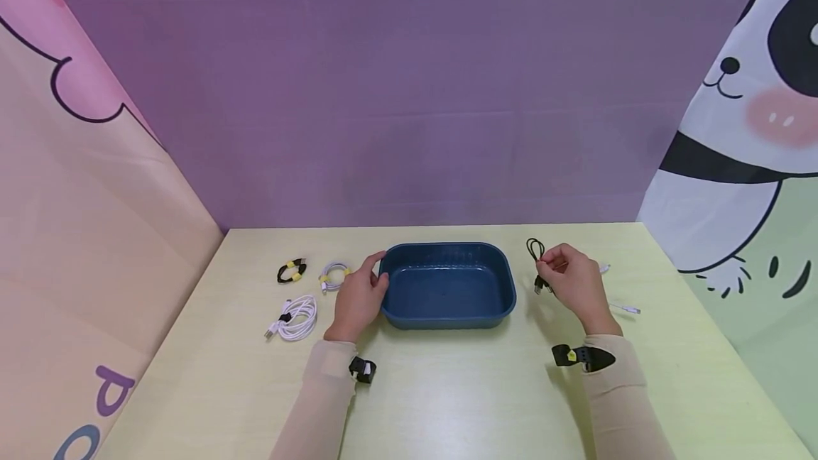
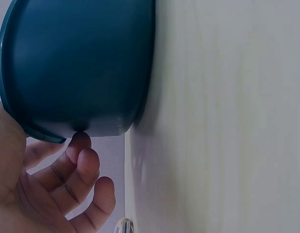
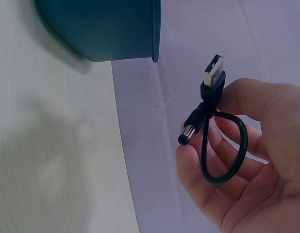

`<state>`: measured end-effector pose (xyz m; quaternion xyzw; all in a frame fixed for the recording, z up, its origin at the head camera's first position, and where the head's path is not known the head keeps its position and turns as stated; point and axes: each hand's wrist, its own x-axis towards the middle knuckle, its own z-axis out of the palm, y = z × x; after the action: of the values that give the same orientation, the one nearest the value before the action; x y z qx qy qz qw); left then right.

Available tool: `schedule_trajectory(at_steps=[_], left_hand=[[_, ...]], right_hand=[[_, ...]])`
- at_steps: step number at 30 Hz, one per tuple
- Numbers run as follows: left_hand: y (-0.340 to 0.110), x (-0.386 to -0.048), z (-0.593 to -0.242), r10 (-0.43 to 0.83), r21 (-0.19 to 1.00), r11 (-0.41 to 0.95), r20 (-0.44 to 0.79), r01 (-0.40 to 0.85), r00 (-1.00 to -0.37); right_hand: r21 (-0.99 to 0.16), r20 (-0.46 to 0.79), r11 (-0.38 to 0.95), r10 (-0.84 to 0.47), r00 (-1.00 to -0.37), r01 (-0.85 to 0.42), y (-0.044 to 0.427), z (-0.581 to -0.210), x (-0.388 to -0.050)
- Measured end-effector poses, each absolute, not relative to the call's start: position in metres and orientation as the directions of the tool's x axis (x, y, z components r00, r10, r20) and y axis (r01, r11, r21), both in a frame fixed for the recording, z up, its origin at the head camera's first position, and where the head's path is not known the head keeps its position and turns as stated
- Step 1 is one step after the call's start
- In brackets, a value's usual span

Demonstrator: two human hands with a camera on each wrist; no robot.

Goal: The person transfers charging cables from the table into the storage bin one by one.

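My left hand (image 1: 358,300) grips the left end of a dark blue plastic bin (image 1: 447,322). In the left wrist view its curled fingers (image 2: 87,167) reach under the rim, one fingertip against the outer wall; the thumb is hidden there. Right of the bin, my right hand (image 1: 575,286) pinches a short black USB cable (image 1: 535,250) above the table. The right wrist view shows the cable's USB plug (image 3: 214,70), a round barrel plug (image 3: 187,133) and a loop between thumb and fingers. Nothing lies inside the bin.
Left of the bin lie a black coiled cable (image 1: 291,271) with yellow ties, a pale coiled cable (image 1: 334,277) and a white coiled cable (image 1: 299,318). A white cable (image 1: 626,308) lies partly hidden behind my right hand. A purple curtain (image 1: 415,105) borders the table's back.
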<state>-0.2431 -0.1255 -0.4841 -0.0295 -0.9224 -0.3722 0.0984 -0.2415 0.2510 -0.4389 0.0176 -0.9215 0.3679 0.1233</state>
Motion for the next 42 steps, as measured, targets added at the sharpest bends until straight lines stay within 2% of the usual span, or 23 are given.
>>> schedule_trajectory(at_steps=[42], left_hand=[[-0.1250,-0.2447,-0.4856,-0.025,0.683,0.719,0.212,0.130,-0.977]], right_hand=[[-0.697,0.245,0.706,0.066,-0.967,-0.129,0.2416,-0.4362,-0.2397]])
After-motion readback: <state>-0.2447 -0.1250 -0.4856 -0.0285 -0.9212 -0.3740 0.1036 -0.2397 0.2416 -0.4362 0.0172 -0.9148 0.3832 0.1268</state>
